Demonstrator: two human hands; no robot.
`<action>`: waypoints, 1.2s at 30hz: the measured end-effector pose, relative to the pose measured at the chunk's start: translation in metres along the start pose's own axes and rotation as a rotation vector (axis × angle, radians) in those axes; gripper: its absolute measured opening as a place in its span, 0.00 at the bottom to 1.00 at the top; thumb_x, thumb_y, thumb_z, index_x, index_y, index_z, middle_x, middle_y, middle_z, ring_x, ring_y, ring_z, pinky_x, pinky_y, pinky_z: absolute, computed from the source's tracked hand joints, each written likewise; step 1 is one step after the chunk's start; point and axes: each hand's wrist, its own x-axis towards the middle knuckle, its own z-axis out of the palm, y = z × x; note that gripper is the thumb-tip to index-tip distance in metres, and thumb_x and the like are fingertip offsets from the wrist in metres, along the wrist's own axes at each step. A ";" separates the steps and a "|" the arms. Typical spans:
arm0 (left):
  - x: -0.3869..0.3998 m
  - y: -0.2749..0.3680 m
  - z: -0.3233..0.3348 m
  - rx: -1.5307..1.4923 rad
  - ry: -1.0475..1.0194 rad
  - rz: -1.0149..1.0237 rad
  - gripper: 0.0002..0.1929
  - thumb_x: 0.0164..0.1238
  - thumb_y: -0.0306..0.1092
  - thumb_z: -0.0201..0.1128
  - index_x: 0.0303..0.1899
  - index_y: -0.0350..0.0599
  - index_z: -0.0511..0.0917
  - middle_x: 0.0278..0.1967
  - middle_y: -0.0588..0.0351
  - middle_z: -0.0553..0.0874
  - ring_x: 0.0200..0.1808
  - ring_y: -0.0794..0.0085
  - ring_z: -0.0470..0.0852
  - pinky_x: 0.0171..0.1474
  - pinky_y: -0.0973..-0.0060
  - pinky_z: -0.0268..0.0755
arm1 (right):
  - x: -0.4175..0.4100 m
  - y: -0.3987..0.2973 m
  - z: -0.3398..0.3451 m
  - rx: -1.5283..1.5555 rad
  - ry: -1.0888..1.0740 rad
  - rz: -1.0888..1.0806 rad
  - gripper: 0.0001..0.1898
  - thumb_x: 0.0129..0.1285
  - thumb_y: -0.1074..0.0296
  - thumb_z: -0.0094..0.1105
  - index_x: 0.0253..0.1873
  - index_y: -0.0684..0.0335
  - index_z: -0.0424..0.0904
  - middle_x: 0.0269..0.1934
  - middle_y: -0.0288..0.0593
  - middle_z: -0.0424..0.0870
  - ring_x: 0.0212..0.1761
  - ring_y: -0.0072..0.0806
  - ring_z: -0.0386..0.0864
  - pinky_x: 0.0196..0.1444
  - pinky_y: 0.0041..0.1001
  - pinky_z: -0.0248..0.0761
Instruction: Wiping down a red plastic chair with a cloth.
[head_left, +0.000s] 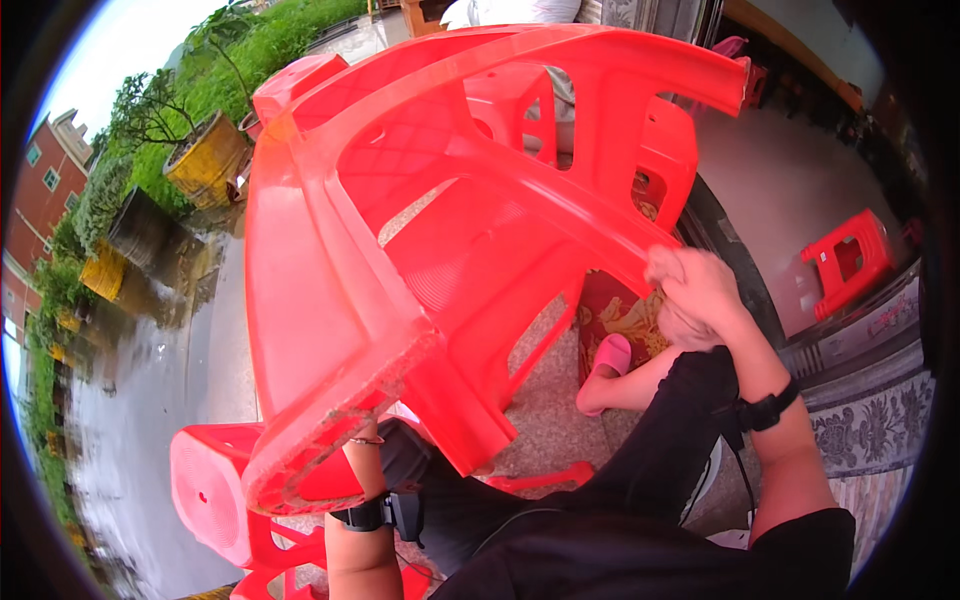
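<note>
A large red plastic chair (480, 247) is tipped over in front of me, its legs and frame turned up towards my face. Dirt lines the worn rim (337, 427) of its near edge. My right hand (694, 289) is curled at the end of one chair leg (637, 274), slightly blurred. What looks like a crumpled, pinkish cloth (686, 326) is bunched under its fingers. My left forearm (367, 555) reaches up behind the chair's near edge, and the chair hides the left hand.
Red plastic stools stand at the lower left (210, 495), behind the chair (517, 97) and inside the doorway (851, 262). A patterned red mat (619, 300) lies beside my foot in a pink slipper (615, 356). Potted plants (206, 161) line the wet pavement (150, 397).
</note>
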 end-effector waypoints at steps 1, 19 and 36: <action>0.000 0.011 0.012 0.008 -0.036 0.024 0.28 0.60 0.32 0.61 0.62 0.44 0.63 0.58 0.60 0.68 0.62 0.73 0.63 0.67 0.72 0.52 | 0.010 0.001 0.010 -0.003 0.134 -0.084 0.13 0.52 0.63 0.53 0.43 0.56 0.79 0.41 0.46 0.82 0.45 0.45 0.78 0.48 0.40 0.73; -0.001 0.005 -0.002 0.203 0.012 0.196 0.36 0.56 0.46 0.67 0.63 0.40 0.63 0.59 0.55 0.69 0.60 0.70 0.66 0.63 0.68 0.60 | -0.017 0.016 0.034 -0.206 -0.230 0.017 0.13 0.51 0.62 0.56 0.42 0.57 0.80 0.39 0.44 0.82 0.46 0.44 0.78 0.46 0.40 0.73; 0.002 0.004 -0.002 0.188 0.044 0.170 0.39 0.47 0.45 0.66 0.62 0.41 0.63 0.56 0.57 0.71 0.56 0.69 0.68 0.61 0.70 0.58 | 0.046 0.000 0.034 -0.376 0.260 -0.153 0.12 0.50 0.67 0.56 0.41 0.52 0.80 0.39 0.36 0.80 0.43 0.38 0.75 0.43 0.34 0.74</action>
